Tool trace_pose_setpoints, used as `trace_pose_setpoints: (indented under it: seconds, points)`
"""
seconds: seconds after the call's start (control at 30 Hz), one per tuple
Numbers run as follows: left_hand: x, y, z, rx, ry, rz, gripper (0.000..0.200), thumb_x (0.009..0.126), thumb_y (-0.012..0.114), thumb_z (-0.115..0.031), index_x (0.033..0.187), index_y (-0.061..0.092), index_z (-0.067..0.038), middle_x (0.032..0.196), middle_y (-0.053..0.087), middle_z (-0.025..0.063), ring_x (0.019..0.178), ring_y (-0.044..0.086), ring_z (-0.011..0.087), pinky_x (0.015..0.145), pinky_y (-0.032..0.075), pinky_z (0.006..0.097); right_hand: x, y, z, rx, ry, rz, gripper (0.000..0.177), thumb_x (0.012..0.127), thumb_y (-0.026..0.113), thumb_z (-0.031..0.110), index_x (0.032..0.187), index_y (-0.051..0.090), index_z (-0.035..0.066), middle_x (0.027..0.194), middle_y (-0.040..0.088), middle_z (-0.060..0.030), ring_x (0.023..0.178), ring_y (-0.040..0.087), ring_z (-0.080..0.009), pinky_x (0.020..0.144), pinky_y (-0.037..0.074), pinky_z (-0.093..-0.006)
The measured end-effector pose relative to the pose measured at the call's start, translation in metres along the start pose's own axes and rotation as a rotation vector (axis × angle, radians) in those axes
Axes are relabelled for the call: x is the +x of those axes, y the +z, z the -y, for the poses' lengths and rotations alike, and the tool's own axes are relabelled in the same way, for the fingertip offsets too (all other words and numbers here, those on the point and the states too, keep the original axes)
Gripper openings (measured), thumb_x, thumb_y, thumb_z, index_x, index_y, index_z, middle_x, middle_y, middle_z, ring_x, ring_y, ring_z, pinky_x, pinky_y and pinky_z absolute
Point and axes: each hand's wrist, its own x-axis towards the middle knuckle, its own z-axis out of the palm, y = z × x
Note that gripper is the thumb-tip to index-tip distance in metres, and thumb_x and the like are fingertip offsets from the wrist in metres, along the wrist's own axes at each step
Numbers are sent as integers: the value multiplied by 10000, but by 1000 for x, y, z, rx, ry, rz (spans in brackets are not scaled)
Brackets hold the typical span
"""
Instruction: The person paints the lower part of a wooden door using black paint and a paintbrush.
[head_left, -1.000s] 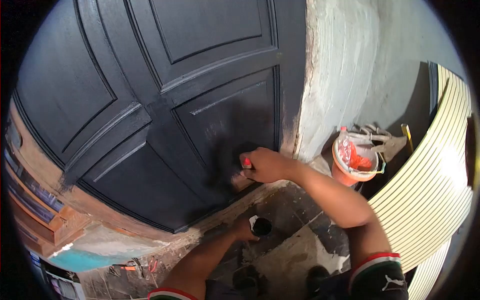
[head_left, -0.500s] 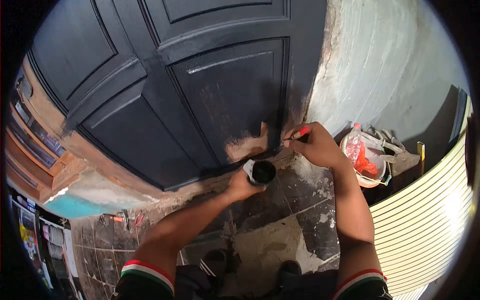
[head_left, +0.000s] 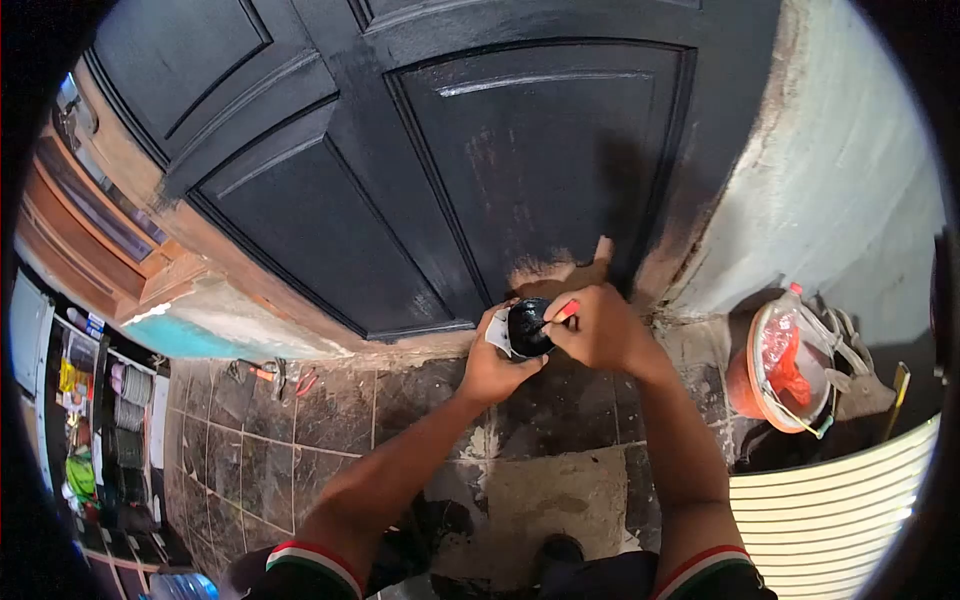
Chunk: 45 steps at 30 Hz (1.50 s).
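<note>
My left hand [head_left: 492, 368] is wrapped round a small cup of black paint [head_left: 528, 322] with a pale, torn-looking wrapper on its side. In my right hand [head_left: 605, 330] is a paintbrush with a red handle [head_left: 567, 312], pinched between the fingers; its tip is at the cup's mouth, and the bristles are hidden. Just beyond both hands stands a panelled door [head_left: 560, 150], mostly coated black. Bare brown wood [head_left: 545, 272] shows at the bottom of its lower right panel, and thin streaks of brown show higher up.
An orange bucket [head_left: 752, 375] holding a plastic bottle and red plastic stands right, by the grey wall [head_left: 860, 180]. Nearer is a cream ribbed sheet [head_left: 830, 520]. A hammer and red-handled pliers [head_left: 307, 382] lie on the dark tiles at left, near a stocked shelf [head_left: 105, 400].
My right hand has moved the brush from the door's lower right edge to the cup. My view has shifted, so the door now sits further right and higher.
</note>
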Motion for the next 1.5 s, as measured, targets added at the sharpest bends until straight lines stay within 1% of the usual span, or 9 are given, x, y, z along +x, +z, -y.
trace_pose_setpoints:
  seconds: [0.27,0.37,0.47,0.6,0.8,0.9,1.07,1.2,1.5]
  points:
    - [3,4,24,199,-61,-29,964,790,934,-59,1565,360,-57,1420,582,111,1337,585,223,1137,494,395,-8,43,-37,-165,82,-43,170,816,738,187,801,689,25,793,707,-197,766,690,-450,722,550,-511]
    - [3,14,34,343,-70,-51,907,769,960,-109,1514,448,-52,1373,633,122,1282,635,239,1093,523,405,-12,13,-29,-99,133,-35,153,814,737,192,819,713,41,809,709,-200,777,695,-446,725,551,-501]
    - [4,18,53,439,-59,-90,759,766,964,-107,1411,566,-58,1319,680,108,1240,669,253,1054,544,410,-19,-7,-28,10,-3,-191,158,814,763,161,919,776,45,825,741,-180,763,734,-397,713,578,-431]
    - [13,29,55,255,-102,-36,697,835,931,-129,1419,560,-56,1361,677,84,1232,663,226,1071,527,405,-39,14,-57,-84,210,75,178,829,755,156,978,790,67,834,746,-182,788,742,-384,699,578,-435]
    - [3,27,73,117,-120,-83,741,776,969,-127,1393,566,-56,1330,683,114,1231,677,251,1040,542,412,-64,36,-69,-159,61,11,267,845,773,170,1099,776,88,1004,768,-190,837,740,-413,731,598,-445]
    - [-11,19,65,481,-196,-77,760,758,982,-160,1390,573,-54,1339,681,122,1223,682,261,1038,544,423,-91,48,-62,-35,122,-76,219,888,738,150,1087,765,62,953,754,-205,822,740,-419,751,599,-471]
    - [-18,13,92,485,-176,-45,747,756,981,-195,1377,585,-70,1324,698,143,1207,701,310,1015,557,449,-110,61,-73,74,134,-314,253,933,740,137,1168,774,51,1004,773,-226,889,764,-414,800,612,-449]
    - [-25,17,71,591,-266,-51,729,770,975,-233,1371,591,-84,1293,722,149,1187,718,341,1000,574,470,-112,47,-77,22,174,-441,241,960,754,119,1184,762,31,1044,775,-220,904,781,-351,786,600,-396]
    - [-65,-56,20,815,-352,201,763,791,966,-380,1396,603,-90,1282,735,142,1199,721,309,1008,584,494,-100,56,-143,-122,214,-431,271,915,730,116,1154,760,-9,915,748,-236,812,732,-444,737,598,-446]
